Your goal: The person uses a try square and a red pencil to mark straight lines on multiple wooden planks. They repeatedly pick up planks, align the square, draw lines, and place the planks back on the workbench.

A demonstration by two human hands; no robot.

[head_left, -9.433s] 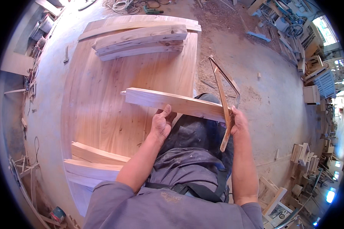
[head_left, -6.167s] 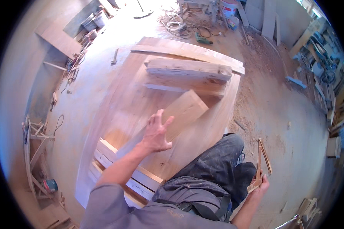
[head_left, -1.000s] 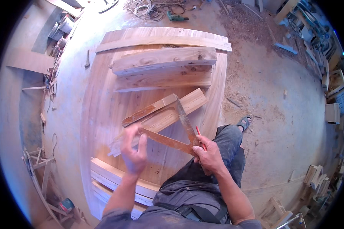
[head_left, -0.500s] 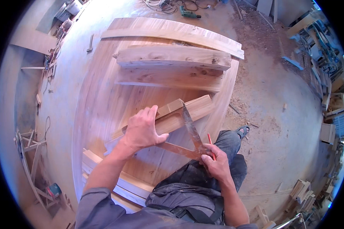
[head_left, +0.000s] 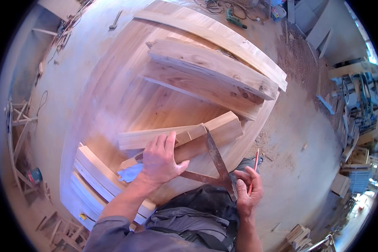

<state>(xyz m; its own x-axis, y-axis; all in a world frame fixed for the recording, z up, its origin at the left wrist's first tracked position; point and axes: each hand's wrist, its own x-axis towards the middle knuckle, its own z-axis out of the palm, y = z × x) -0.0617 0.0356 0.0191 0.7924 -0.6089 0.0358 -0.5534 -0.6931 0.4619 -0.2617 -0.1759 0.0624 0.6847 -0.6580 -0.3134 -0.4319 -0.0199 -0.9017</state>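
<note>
My left hand (head_left: 164,161) is closed over a brown, rust-stained triangle square (head_left: 215,153), its thumb near the lower bar. That square lies across a squared wooden beam (head_left: 222,126), with its pointed corner toward my lap. Beside the corner, my right hand (head_left: 248,191) grips a red pencil (head_left: 255,168), tip upward, and stands slightly apart from the square. A paler wooden strip (head_left: 134,139) shows just past my left fingers. Part of the beam is hidden under my left hand.
Thick timbers (head_left: 206,63) rest on a broad wooden panel (head_left: 109,84). Stacked strips (head_left: 96,168) lie at the near left. Hammer (head_left: 116,20) and green drill (head_left: 235,19) are on the floor beyond. Tools and offcuts crowd the right side.
My right hand has moved right, off the square's corner, and the pencil now points upward. My left hand stays on the square. The view has turned, tilting the panel and timbers.
</note>
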